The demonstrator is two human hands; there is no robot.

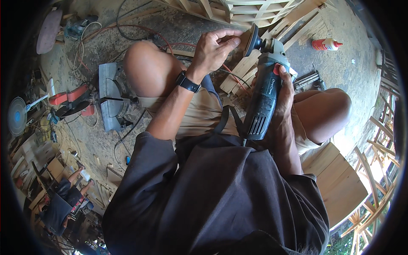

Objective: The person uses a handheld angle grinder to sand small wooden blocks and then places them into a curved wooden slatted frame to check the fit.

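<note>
My right hand (284, 95) is wrapped around the body of a dark teal angle grinder (264, 95), with the thumb beside its red button. The grinder points away from me, its grey gear head at the far end. A round tan sanding disc (245, 42) on a black backing pad (255, 41) is mounted there, facing left. At the disc's edge, my left hand (214, 51) has its thumb and index finger closed on it; the exact fingertip contact is partly hidden. A dark watch (188, 82) is on my left wrist.
A miter saw (110, 95) stands to the left. Wooden strips (243, 70) lie ahead, near a curved wooden lattice frame (259, 10). A red-capped glue bottle (326, 44) and a nail gun (312, 80) are at right. Cords cross the floor. Another person (59, 208) is at lower left.
</note>
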